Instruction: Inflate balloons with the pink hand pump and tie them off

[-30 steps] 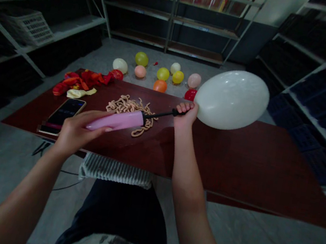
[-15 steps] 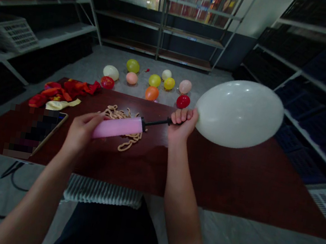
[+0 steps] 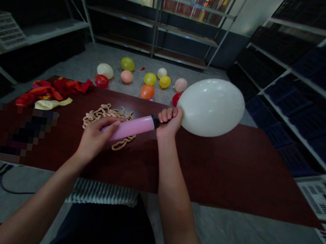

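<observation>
My left hand (image 3: 94,139) is wrapped round the rear of a pink hand pump (image 3: 132,127), held above the dark red table (image 3: 236,171). My right hand (image 3: 169,122) is closed around the pump's black nozzle end and the neck of a large inflated white balloon (image 3: 211,107), which sticks out to the right. The pump's barrel is pushed up against my right hand, with no rod showing.
A pile of tan rubber bands (image 3: 104,114) lies under the pump. Flat red, orange and yellow balloons (image 3: 52,89) lie at the table's far left, beside a blurred patch. Several inflated balloons (image 3: 145,79) sit on the floor beyond. Metal shelves line both sides and the back.
My left hand has pushed the pink barrel toward my right hand, so the black rod has gone in. The view has shifted slightly.
</observation>
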A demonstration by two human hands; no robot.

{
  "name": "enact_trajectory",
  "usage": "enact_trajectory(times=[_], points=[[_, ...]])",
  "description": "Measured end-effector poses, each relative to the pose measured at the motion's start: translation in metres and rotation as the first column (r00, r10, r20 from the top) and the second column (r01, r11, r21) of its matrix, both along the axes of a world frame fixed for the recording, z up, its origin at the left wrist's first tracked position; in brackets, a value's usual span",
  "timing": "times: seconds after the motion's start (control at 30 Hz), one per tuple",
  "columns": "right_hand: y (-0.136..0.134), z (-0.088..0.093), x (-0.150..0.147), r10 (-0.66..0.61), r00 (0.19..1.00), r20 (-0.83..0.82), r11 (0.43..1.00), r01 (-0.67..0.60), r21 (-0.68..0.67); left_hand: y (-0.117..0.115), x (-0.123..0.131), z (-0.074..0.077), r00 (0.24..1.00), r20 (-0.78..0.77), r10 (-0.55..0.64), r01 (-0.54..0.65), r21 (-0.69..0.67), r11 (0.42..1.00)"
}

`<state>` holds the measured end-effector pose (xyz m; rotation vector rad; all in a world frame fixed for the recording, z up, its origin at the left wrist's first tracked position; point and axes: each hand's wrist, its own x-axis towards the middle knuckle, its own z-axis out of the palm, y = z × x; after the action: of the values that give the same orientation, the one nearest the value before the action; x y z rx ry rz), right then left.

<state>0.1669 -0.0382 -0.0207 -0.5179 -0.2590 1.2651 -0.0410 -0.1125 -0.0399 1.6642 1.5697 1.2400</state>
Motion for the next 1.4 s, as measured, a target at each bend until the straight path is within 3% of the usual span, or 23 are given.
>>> enact_trajectory(times=[0.13,0.47,0.6,0.7,0.83,0.97,1.1,1.23,1.4], points=[[0.0,0.001,-0.001,0.028,0.999,-0.035,1.0,-0.027,0.008,-0.02,-0.015,-0.001,0.98,-0.162,-0.113,0.124,0.059,0.991],[0.004,-0.003,0.009,0.069,0.996,-0.058,0.997,-0.066,0.042,-0.058,-0.079,-0.01,0.928,-0.359,-0.104,0.176,0.173,0.969],[0.004,-0.004,0.008,0.057,0.996,-0.062,0.997,-0.054,0.049,-0.066,-0.106,-0.011,0.931,-0.358,-0.065,0.139,0.185,0.973],[0.003,-0.003,0.008,0.053,0.997,-0.05,0.998,-0.051,0.032,-0.064,-0.11,-0.008,0.95,-0.312,0.011,0.045,0.172,0.984],[0.003,-0.006,0.01,0.027,0.999,-0.032,0.998,-0.025,0.063,-0.048,-0.095,0.0,0.975,-0.164,0.149,-0.135,0.092,0.987],[0.004,-0.008,0.015,-0.042,0.999,-0.03,0.997,0.044,0.07,-0.029,-0.075,0.005,0.973,-0.04,0.226,-0.22,0.109,0.969],[0.004,-0.007,0.013,-0.095,0.994,-0.053,0.995,0.097,0.03,-0.017,-0.053,0.009,0.975,0.021,0.221,-0.221,0.163,0.961],[0.003,-0.008,0.004,-0.04,0.989,-0.144,0.997,0.05,0.065,-0.009,-0.015,0.013,0.975,0.013,0.223,-0.22,0.217,0.951],[0.003,-0.01,0.005,0.0,0.982,-0.19,0.997,0.016,0.082,0.0,0.025,0.008,0.994,-0.058,0.091,-0.077,0.203,0.976]])
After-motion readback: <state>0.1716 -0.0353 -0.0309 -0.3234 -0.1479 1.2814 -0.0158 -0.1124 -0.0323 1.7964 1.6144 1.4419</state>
